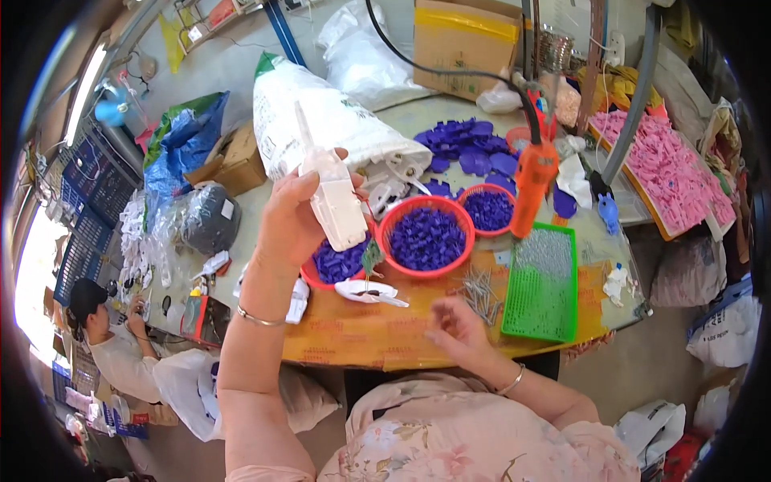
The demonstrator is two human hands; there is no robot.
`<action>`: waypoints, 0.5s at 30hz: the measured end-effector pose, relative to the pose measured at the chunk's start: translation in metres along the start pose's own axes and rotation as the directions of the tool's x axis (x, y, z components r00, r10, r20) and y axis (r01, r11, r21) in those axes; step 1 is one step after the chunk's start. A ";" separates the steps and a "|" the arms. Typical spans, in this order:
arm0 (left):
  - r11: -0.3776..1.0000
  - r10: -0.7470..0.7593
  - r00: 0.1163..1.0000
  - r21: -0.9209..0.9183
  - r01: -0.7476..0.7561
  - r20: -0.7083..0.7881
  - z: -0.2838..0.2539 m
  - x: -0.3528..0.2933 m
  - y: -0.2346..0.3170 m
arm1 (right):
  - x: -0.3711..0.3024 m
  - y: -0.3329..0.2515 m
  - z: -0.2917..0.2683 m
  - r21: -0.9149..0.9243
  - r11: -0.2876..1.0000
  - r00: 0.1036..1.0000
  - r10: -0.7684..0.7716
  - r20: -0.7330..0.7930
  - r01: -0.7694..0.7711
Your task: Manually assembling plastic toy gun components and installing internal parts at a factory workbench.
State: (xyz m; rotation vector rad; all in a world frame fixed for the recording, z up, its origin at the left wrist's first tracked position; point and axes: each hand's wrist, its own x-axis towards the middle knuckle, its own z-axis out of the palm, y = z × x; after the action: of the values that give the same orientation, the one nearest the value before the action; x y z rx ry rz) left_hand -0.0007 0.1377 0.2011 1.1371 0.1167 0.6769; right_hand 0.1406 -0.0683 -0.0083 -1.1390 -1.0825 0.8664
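Raised over the left of the table, my left hand is closed round a white plastic housing with a long narrow stem pointing up. Thin wires run down from it to a small green circuit board, which hangs above a curved white plastic shell on the table. My right hand is low over the table's near edge, its fingers loosely curled and apart, with nothing visible between them. Just beyond it lies a loose pile of long metal screws.
Red baskets of small purple parts stand beyond my hands. A green basket holds small metal pieces, and an orange electric screwdriver hangs above it. Pink parts fill a tray at right. Another person sits at far left.
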 end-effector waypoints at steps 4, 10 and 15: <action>0.991 -0.055 0.998 -0.120 0.054 -0.005 0.006 -0.034 -0.041 | 0.008 -0.031 -0.006 -0.174 0.961 0.966 -0.180 0.188 0.213; 0.950 -0.050 0.999 -0.309 0.052 0.012 0.012 -0.069 -0.081 | 0.004 -0.022 0.003 -0.018 0.999 0.992 0.031 0.124 -0.029; 0.901 -0.031 0.998 -0.433 0.001 -0.063 -0.006 -0.099 -0.101 | -0.001 -0.014 -0.006 -0.225 0.970 0.989 -0.067 0.134 0.097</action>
State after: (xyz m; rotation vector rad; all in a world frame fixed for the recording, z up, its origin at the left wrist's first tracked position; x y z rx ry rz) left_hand -0.0377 0.0628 0.0872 0.6829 0.0291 0.6858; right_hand 0.1465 -0.0737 0.0044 -1.2343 -1.3530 0.7691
